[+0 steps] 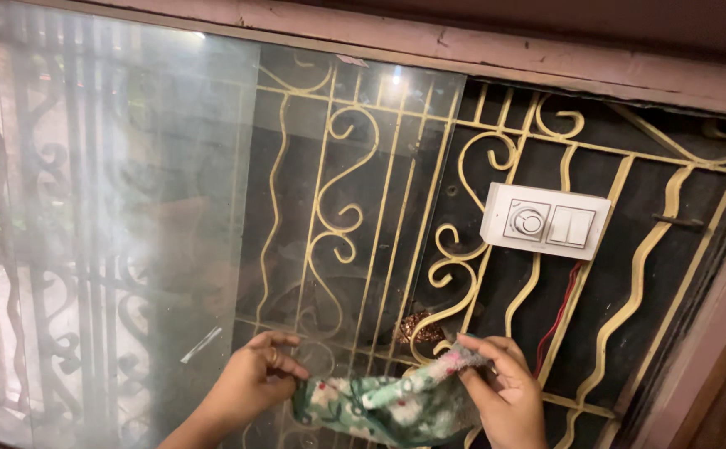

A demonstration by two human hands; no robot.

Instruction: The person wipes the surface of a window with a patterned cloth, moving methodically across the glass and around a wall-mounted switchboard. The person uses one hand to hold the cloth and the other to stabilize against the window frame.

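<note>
While the person stands at the window, a cloudy glass pane covers its left side. Low down, the left hand pinches one end of a green flowery cloth with closed fingers. That cloth stretches across to the right hand, which grips the other end tight. Behind them is a yellow curly metal grille. Further right, a white switch box sits on it, with a red wire hanging below.

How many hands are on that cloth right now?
2. The left hand pinches the left end of the green patterned cloth; the right hand grips its right end, both held up before the window grille.
</note>
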